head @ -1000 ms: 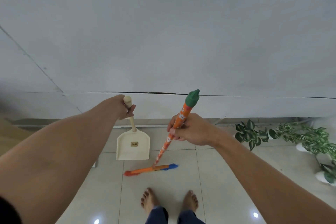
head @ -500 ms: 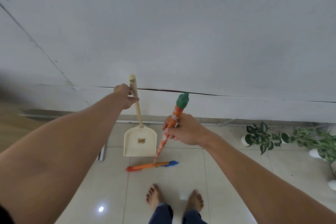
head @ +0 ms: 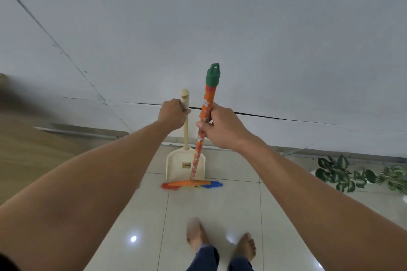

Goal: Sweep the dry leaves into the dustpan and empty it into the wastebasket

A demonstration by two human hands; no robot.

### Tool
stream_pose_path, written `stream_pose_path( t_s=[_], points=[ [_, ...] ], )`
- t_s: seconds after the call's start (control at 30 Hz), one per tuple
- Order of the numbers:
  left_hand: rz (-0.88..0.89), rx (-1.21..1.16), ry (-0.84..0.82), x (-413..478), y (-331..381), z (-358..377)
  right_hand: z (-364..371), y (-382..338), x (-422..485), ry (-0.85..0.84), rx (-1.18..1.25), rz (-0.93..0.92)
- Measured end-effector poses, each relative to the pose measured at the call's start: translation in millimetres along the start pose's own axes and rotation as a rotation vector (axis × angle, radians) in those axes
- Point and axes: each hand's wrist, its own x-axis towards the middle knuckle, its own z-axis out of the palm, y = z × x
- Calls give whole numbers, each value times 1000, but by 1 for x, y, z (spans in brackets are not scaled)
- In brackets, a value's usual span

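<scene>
My left hand (head: pixel 172 113) grips the upright handle of a cream dustpan (head: pixel 179 166) just below its top. The pan stands on the tiled floor close to the wall. My right hand (head: pixel 220 128) grips the orange flowered handle of a broom (head: pixel 208 97) below its green cap. The broom head (head: pixel 191 184), with red, yellow and blue bristles, lies on the floor against the pan's front edge. No dry leaves and no wastebasket are in view.
A grey wall (head: pixel 220 28) rises straight ahead, with a wooden surface (head: pixel 26 149) to the left. Green leafy plants (head: pixel 361 174) stand on the floor at the right. My bare feet (head: pixel 220 240) are on the glossy tiles behind the broom.
The broom head has slid forward to the dustpan's front edge. My two hands have come closer together and the handles stand more upright. My left hand now grips lower on the dustpan handle.
</scene>
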Motion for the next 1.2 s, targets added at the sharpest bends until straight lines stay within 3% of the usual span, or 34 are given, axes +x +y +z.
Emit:
stream_pose_path(
  t_s=[0.23, 0.43, 0.77, 1.2],
  points=[
    [30, 48, 1, 9, 11, 2, 8, 10, 34, 38, 15, 66],
    [15, -4, 11, 11, 15, 6, 13, 18, 53, 217, 73, 139],
    [-12, -29, 43, 11, 33, 4, 17, 16, 70, 303, 27, 218],
    [-103, 100, -15, -8, 35, -7, 2, 26, 65, 248, -55, 298]
  ],
)
